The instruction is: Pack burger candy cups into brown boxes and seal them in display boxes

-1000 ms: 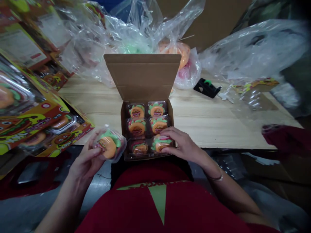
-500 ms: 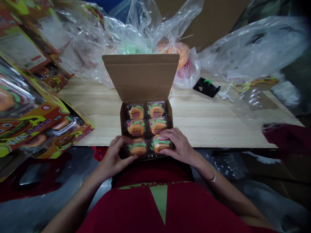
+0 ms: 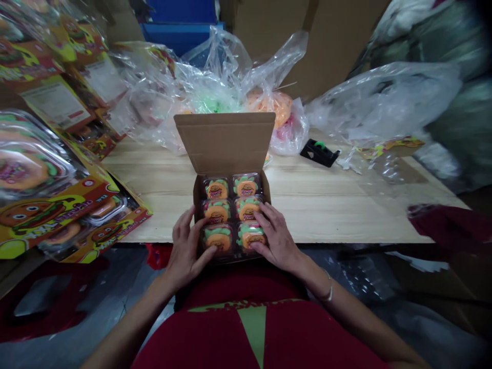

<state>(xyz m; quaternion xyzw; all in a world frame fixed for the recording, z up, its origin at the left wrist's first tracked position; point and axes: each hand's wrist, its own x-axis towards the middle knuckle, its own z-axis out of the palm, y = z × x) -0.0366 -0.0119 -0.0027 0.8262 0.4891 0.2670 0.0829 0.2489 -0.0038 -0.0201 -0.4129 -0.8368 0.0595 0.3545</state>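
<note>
An open cardboard box (image 3: pixel 225 143), its lid standing up at the back, sits at the table's near edge. Two columns of toy burgers in clear plastic packs fill it. My left hand (image 3: pixel 188 248) lies over the left wall with fingers spread, fingertips and thumb touching the front-left burger pack (image 3: pixel 217 238). At the opposite side, my right hand (image 3: pixel 277 238) rests with fingers apart, its thumb on the front-right burger pack (image 3: pixel 250 234) and its fingertips by the middle-right pack (image 3: pixel 248 209). All the packs lie inside the box, and neither hand lifts one.
Printed display boxes of burger packs (image 3: pixel 73 205) are stacked at the left. Clear plastic bags (image 3: pixel 215 87) with coloured pieces stand behind the box. A black tape dispenser (image 3: pixel 319 152) and another plastic bag (image 3: pixel 388 102) are to the right. Dark red cloth (image 3: pixel 438 220) hangs by the right edge.
Both hands have shifted on the front packs, fingers now more spread. The front-right pack, tilted between my right fingers before, sits flatter. My view has tipped up slightly.
</note>
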